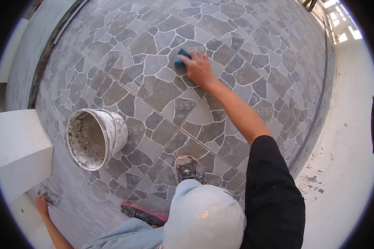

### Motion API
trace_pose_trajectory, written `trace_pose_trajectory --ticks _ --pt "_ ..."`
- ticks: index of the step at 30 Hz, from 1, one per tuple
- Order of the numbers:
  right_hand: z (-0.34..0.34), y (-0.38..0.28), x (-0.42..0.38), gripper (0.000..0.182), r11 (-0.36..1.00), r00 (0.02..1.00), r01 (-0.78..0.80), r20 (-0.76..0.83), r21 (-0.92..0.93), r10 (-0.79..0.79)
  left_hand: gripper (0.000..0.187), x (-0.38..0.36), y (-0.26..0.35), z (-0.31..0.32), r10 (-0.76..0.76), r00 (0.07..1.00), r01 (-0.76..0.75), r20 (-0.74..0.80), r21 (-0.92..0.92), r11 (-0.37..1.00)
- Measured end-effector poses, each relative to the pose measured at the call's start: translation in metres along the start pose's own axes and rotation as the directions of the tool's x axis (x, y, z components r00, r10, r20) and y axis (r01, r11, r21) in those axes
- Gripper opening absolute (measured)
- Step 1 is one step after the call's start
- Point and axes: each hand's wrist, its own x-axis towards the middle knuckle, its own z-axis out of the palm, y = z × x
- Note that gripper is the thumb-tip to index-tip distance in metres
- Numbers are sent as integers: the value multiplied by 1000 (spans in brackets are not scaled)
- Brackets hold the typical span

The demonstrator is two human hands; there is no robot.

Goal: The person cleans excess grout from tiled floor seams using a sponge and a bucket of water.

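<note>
My right hand (198, 69) is closed round a blue sponge (181, 58), which is pressed on the patterned grey floor tiles (158, 91) at upper centre. At the lower left edge, my left hand (42, 204) is low by the floor, its fingers closed at a dark, flat thing (52, 198) that I cannot make out. Between the two hands stands a white bucket (117, 132), stained with grey residue and murky inside.
A white step or ledge (20, 153) juts in at the left. My shoes (190, 169) and bent knee (203, 216) are at the bottom centre. A pale wall (340, 137) runs along the right side. A dark-edged ledge (39, 79) lies at upper left.
</note>
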Motion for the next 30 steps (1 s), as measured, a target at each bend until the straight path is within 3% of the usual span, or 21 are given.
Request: trace_pose_trajectory --ticks 1,3,6,8,9,11,12,14,15,16,17,18,19,21,22,23,24,25,27,28,30 --pt "-9 53 18 37 958 968 -250 -41 -142 247 39 -13 19 2 -3 1000 2 -21 -31 1000" --pt "-24 126 36 31 709 815 -576 -213 -407 539 37 -25 54 13 6 998 -9 -59 -62 998" --pt "-26 104 38 22 775 839 -537 -110 -334 534 50 -13 133 45 200 980 -201 -6 -12 980" --pt "-15 30 9 23 928 938 -343 -101 -146 331 69 0 199 71 267 962 -266 55 -34 963" --pt "-15 -8 -13 22 982 978 -187 -90 4 187 69 12 230 85 328 941 -325 85 -39 945" --pt "-32 -73 -62 25 967 990 105 69 232 -124 74 20 267 104 106 972 -55 208 -235 970" --pt "-41 -90 -86 29 928 956 182 164 325 -245 74 27 284 110 145 960 -89 241 -229 969" --pt "-73 -66 -119 31 943 976 60 181 329 -125 81 47 298 98 134 959 -134 249 -18 991" --pt "-91 -55 -136 33 934 982 -14 180 358 -55 80 69 292 84 282 941 -310 190 138 941" --pt "-113 -19 -149 38 959 978 -158 173 235 118 80 91 283 68 425 892 -451 153 291 844" --pt "-134 23 -163 40 949 956 -293 69 117 286 75 101 288 43 435 887 -462 156 310 831" --pt "-159 70 -177 40 918 921 -390 -20 -69 390 69 130 274 14 447 889 -438 104 483 758" --pt "-181 117 -196 40 839 877 -480 -136 -258 460 65 143 270 -9 527 847 -441 -67 465 768" --pt "-222 195 -229 38 559 716 -679 -258 -477 649 59 189 268 -66 590 795 -505 -143 386 772" --pt "-231 217 -238 38 443 621 -760 -331 -475 711 54 218 274 -94 579 809 -534 -103 285 796" --pt "-240 230 -250 39 312 513 -829 -408 -465 755 53 250 295 -111 641 750 -535 -161 423 732" --pt "-238 229 -259 41 322 522 -828 -422 -459 741 53 275 319 -125 697 683 -501 -217 555 664" --pt "-228 225 -263 44 331 532 -826 -437 -456 725 41 193 398 -123 669 678 -414 -303 595 689" --pt "-216 162 -257 42 436 589 -791 -339 -431 733 50 192 479 -108 649 680 -517 -342 405 754" --pt "-213 120 -263 39 576 672 -737 -300 -353 677 50 199 517 -100 664 668 -537 -336 401 743" --pt "-219 20 -291 43 681 715 -693 -106 -235 691 48 229 562 -87 659 666 -567 -350 337 752"
